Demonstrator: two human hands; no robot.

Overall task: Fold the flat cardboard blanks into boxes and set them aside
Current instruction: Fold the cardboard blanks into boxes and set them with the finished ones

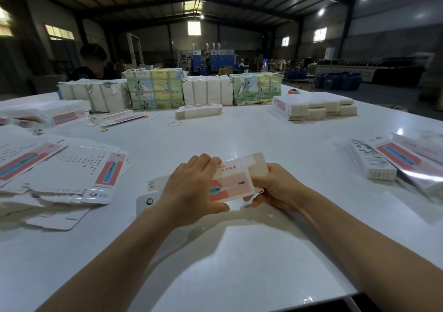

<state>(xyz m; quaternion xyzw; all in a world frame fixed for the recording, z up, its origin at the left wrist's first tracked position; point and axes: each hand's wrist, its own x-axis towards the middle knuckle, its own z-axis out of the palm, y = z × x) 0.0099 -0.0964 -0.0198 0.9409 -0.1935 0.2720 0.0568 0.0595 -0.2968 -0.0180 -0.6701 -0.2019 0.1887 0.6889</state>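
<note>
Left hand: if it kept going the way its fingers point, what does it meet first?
The left hand points up and right, its fingers already curled over the cardboard blank both hands hold. Past that lies bare table; the stacked blanks sit farther on, though depth is unclear.

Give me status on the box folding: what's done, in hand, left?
Done: folded boxes lie at the right on the table. In hand: left hand and right hand both grip one blank, partly folded, near the table's middle. Left: a spread of flat blanks at the left, plus bundled stacks at the far edge.
</note>
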